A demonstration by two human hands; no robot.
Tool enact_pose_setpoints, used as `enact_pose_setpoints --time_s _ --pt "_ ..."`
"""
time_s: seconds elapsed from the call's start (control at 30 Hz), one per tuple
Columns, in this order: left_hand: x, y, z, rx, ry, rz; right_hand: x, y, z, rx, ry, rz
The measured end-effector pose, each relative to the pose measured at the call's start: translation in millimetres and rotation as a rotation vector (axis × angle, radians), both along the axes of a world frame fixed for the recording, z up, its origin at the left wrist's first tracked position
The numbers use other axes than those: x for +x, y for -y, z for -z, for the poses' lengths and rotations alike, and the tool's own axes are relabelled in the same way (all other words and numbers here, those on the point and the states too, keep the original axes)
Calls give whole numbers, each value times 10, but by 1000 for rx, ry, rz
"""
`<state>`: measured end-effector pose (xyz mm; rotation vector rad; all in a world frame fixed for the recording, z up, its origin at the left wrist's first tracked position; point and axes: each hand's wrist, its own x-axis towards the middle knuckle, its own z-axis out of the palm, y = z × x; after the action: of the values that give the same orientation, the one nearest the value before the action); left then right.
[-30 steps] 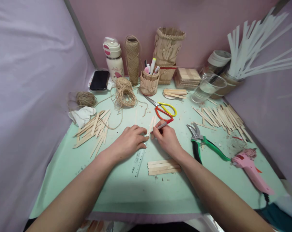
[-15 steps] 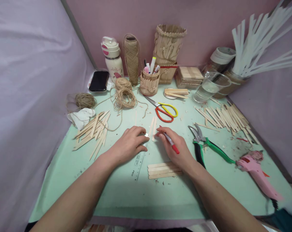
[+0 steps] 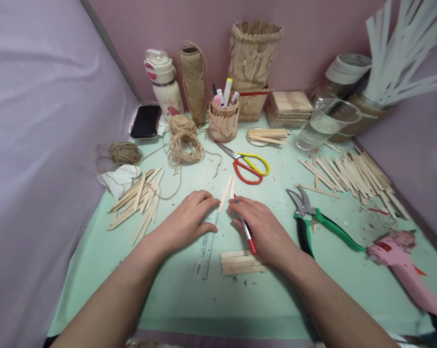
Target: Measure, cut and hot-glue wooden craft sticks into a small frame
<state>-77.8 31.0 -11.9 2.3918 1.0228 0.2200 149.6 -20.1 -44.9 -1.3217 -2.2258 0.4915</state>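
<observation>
My right hand (image 3: 260, 227) is closed around a red-and-silver pen (image 3: 247, 231), its tip pointing up the table beside a craft stick (image 3: 232, 187). Another craft stick (image 3: 224, 194) leans at an angle just left of that one, its lower end close to my left fingertips. My left hand (image 3: 193, 217) lies low over the upper part of a clear ruler (image 3: 206, 249), thumb and forefinger apart. Below my right hand, several craft sticks (image 3: 240, 263) lie side by side, partly covered by the hand.
Scissors (image 3: 249, 166) lie beyond my hands. At right are green-handled pruning shears (image 3: 312, 212), a pink glue gun (image 3: 402, 270) and loose sticks (image 3: 348, 176). At left are cut sticks (image 3: 138, 198) and twine (image 3: 185, 145). A cup of water (image 3: 321, 125) stands at back right.
My right hand has drawn slightly nearer and turned the pen steeper. The left stick now tilts further, its lower end shifted left. The view has shifted a little.
</observation>
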Motion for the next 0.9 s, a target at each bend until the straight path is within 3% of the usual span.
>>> enact_pose_setpoints --time_s 0.37,0.9 --pt "-25 8 41 -37 43 -46 8 7 -21 -38 -20 -2" --pt "-2 -30 137 -62 164 4 149 -3 -36 -50 -25 -60"
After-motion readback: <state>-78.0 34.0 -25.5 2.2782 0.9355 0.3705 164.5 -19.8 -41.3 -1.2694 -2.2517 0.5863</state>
